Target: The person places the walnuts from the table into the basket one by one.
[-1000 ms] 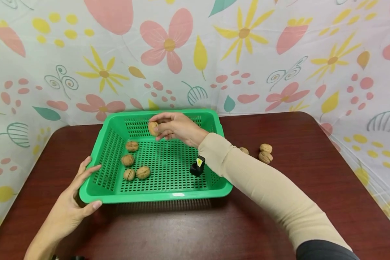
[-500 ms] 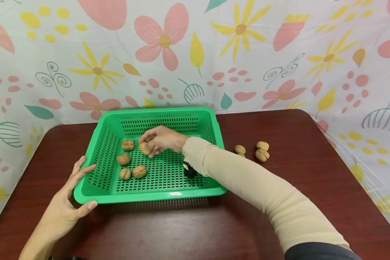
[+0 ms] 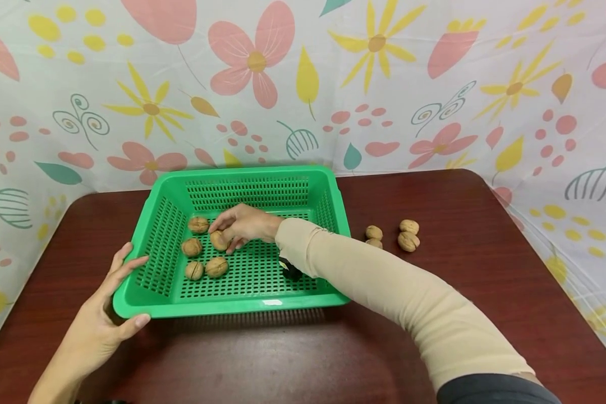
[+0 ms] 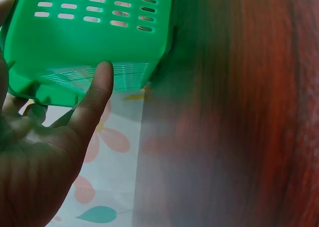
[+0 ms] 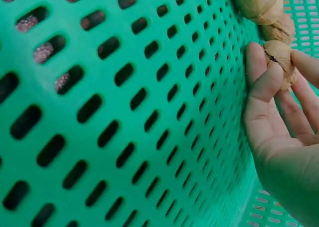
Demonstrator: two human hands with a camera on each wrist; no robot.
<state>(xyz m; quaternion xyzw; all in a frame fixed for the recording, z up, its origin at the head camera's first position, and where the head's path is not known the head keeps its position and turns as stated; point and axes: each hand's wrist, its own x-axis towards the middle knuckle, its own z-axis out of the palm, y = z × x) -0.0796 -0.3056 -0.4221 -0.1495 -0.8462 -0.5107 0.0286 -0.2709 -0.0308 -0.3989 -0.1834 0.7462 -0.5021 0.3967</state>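
In the head view my right hand (image 3: pixel 248 224) is low inside the green plastic basket (image 3: pixel 222 308), its thumb and fingers pinching a walnut (image 3: pixel 219 240). Up close in the right wrist view, the pinched walnut (image 5: pixel 280 57) shows its dark seam between thumb and fingertips. Several other walnuts lie on the basket floor around it, one a walnut (image 3: pixel 216 267) just in front. My left hand (image 3: pixel 98 317) is at the basket's front left corner, fingers extended over the rim. Its straight thumb (image 4: pixel 103 77) lies against the basket's outer wall in the left wrist view.
On the dark red wooden table (image 3: pixel 464 224), right of the basket, several more walnuts (image 3: pixel 409 241) lie in two small groups. A white cloth (image 3: pixel 434 112) with printed flowers hangs right behind the table. The right sleeve (image 3: pixel 363 275) crosses the basket's right rim.
My right hand has lowered the walnut from above the basket to its floor, near the other walnuts there. My left hand stays at the corner; the head view has shifted slightly.
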